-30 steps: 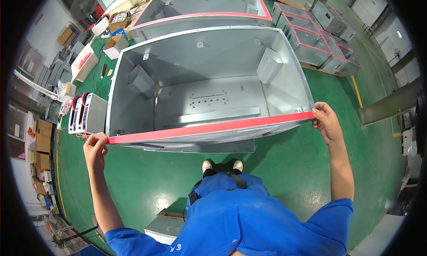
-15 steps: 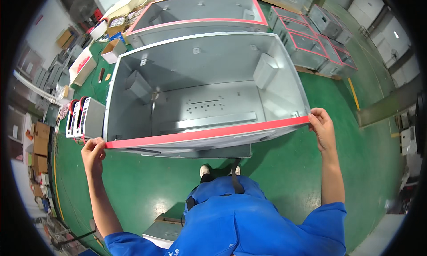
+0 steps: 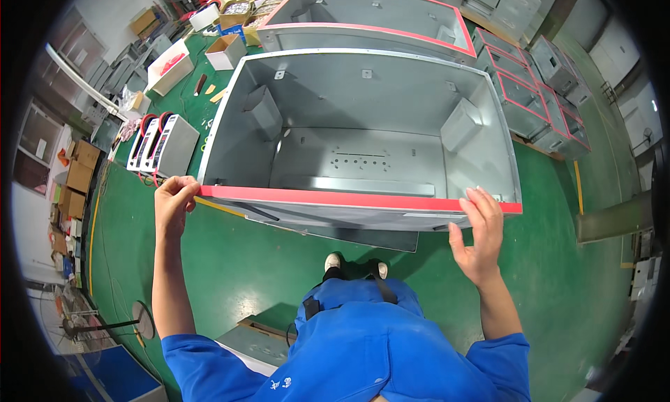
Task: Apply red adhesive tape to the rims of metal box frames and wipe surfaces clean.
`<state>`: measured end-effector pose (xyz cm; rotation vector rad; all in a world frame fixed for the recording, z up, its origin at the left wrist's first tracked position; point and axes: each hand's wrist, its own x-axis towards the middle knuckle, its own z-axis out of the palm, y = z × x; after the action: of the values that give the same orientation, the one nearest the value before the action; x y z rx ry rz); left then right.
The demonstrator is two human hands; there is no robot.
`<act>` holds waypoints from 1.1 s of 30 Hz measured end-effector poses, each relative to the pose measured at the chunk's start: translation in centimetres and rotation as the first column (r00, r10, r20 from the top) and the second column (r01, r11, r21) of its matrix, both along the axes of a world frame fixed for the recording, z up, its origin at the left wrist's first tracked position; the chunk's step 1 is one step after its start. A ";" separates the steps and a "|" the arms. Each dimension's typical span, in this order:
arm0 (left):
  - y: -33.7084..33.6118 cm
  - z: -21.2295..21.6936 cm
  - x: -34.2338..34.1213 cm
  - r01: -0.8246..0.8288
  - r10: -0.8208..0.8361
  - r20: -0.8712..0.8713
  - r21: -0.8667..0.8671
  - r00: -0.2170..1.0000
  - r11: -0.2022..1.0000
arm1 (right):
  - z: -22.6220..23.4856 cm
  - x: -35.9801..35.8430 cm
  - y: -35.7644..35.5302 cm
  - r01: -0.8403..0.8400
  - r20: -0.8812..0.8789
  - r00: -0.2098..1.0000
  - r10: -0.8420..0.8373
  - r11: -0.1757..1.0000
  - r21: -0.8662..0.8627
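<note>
Head: hands [image 3: 174, 203] pressing red strip [image 3: 356, 198]; grey metal cabinet [image 3: 363, 123]

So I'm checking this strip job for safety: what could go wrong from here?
1. The red strip may lift at the left corner, where only the left hand pinches it.
2. The right hand presses on the box rim with open fingers; a sheet-metal edge could cut bare skin.
3. The strip may sit crooked along the rim.
</note>
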<state>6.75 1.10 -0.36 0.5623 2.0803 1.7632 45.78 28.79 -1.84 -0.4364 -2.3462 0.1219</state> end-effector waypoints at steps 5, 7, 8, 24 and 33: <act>-0.2 0.0 -0.3 -0.013 0.012 0.029 0.009 0.999 1.000 | -0.2 -1.1 -0.4 -0.036 0.003 0.999 0.036 0.999 -0.006; -0.2 0.0 -0.4 -0.006 0.004 0.049 0.027 0.999 1.000 | -0.2 -1.2 -0.3 -0.041 -0.009 0.999 0.041 0.999 -0.002; -0.3 -0.1 -0.4 -0.010 0.009 0.046 0.034 0.999 0.999 | -0.2 -1.3 -0.3 -0.043 -0.017 0.999 0.043 0.999 0.000; -0.5 -1.4 -2.1 0.049 -0.049 0.001 0.026 0.999 0.998 | -0.9 3.9 2.5 0.251 -0.102 0.963 -0.250 0.968 -0.005; -1.1 -2.2 -3.0 0.086 -0.085 -0.021 0.032 0.996 0.996 | -1.8 4.2 2.4 0.291 -0.126 0.948 -0.292 0.956 -0.027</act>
<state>3.72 0.01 -2.55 0.6708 2.0126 1.7526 49.99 31.22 -3.66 -0.7518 -2.1293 0.0180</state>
